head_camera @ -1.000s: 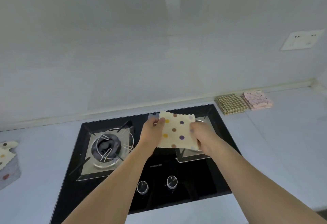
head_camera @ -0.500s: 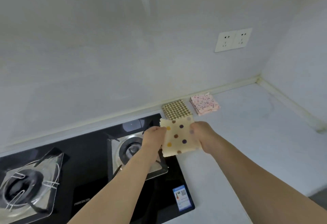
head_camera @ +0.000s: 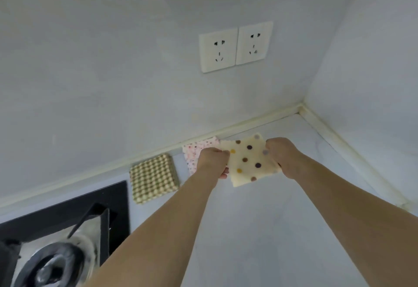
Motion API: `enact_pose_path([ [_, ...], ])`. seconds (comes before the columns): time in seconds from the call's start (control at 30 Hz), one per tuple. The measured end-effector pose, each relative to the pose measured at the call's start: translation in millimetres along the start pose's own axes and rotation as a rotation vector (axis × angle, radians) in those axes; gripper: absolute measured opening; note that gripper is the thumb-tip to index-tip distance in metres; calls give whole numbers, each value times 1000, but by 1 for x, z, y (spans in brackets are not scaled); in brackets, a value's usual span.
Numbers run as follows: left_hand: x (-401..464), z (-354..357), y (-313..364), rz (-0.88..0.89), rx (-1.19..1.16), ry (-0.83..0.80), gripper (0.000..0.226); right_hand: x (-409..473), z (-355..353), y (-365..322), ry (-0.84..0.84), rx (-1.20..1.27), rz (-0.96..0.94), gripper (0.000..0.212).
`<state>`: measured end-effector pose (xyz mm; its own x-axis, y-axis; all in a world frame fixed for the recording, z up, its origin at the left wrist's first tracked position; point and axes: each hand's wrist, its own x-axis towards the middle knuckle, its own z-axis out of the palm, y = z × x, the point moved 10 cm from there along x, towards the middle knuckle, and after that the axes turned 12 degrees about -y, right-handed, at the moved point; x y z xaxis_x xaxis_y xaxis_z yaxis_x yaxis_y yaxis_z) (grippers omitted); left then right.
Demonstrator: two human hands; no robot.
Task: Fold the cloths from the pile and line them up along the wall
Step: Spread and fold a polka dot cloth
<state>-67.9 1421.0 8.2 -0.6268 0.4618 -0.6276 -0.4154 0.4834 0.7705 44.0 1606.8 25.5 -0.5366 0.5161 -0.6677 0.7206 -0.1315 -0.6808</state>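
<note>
A pale grey wall (head_camera: 113, 83) fills the upper part of the view and is met at the right by a second wall in a corner. Below it, a light countertop (head_camera: 260, 230) is seen, with a black gas hob (head_camera: 67, 218) set into it at the lower left. Two white sockets (head_camera: 235, 46) are mounted side by side on the wall. A folded green checked cloth (head_camera: 153, 178) is laid against the wall's base strip, just right of the hob, and a folded pink speckled cloth (head_camera: 194, 151) is placed just beside it to the right. A folded cream spotted cloth (head_camera: 248, 162) is held low over the countertop, right of the pink one and overlapping its edge in the view. Its left edge is gripped by the left hand (head_camera: 212, 162) and its right edge is pinched by the right hand (head_camera: 282, 157), the hands being kept apart by the cloth's width.
</note>
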Motion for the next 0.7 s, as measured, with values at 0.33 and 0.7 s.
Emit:
enact_pose_path([
  [0.33,70,16,21,-31,83,151,22,83,-20,-12,2,-10,-161,14],
  [0.7,-18,-9,52,350,844,253,33,-16,19,-26,124,-387,-435,47],
])
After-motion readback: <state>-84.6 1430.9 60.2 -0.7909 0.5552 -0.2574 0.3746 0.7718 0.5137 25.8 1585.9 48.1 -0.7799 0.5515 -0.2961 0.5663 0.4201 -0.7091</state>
